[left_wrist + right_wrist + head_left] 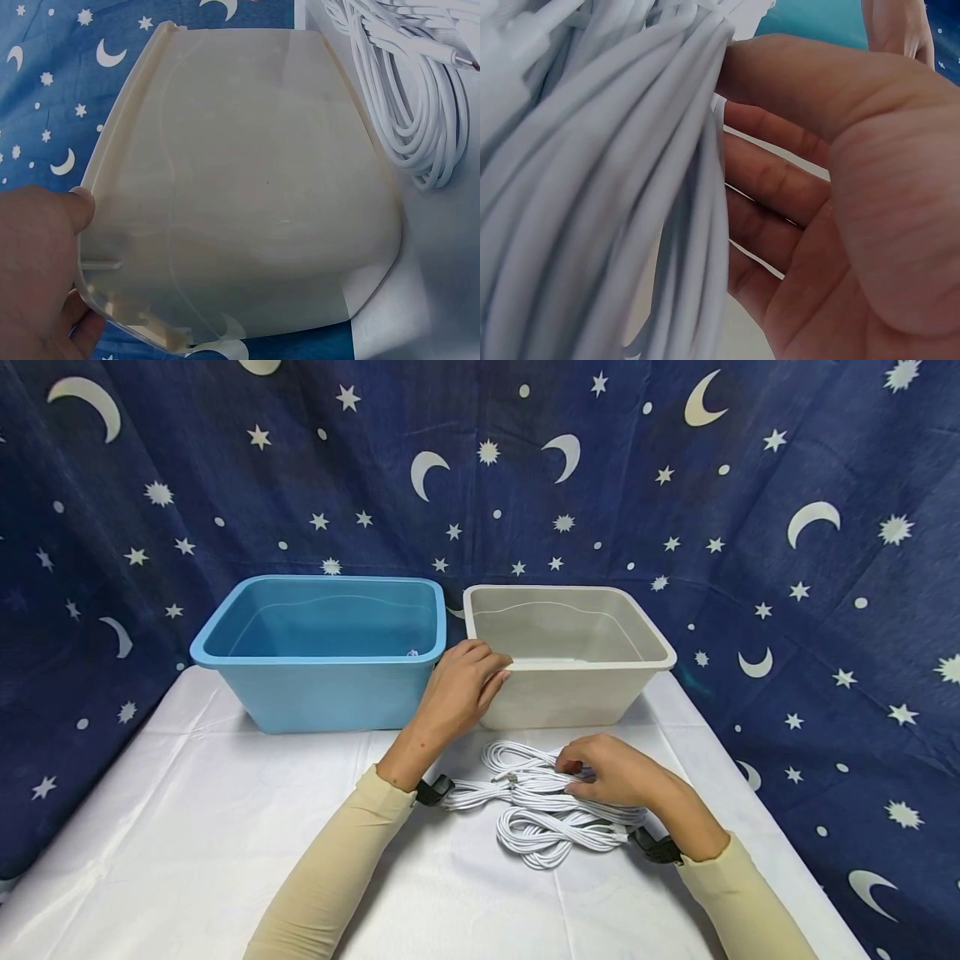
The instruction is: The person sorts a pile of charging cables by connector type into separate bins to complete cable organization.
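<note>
Cables (547, 800), white and looped into several bundles, lie on the white tablecloth (187, 843) in front of the beige bin (562, 697). The left hand (461, 683) is clamped on that bin's rim at its near left corner; the head view shows mostly the back of the hand, while the left wrist view shows the thumb on the outer side and fingertips beyond the edge. The right hand (621, 768), apart from the left, is in front of the beige bin and holds some cables: in the head view its grip is partly hidden, but the right wrist view shows the thumb against them and the other fingers behind. Only the head view shows the beige bin's inside and the whole blue bin (330, 693) to its left, with patterned cloth (412, 410) behind it
</note>
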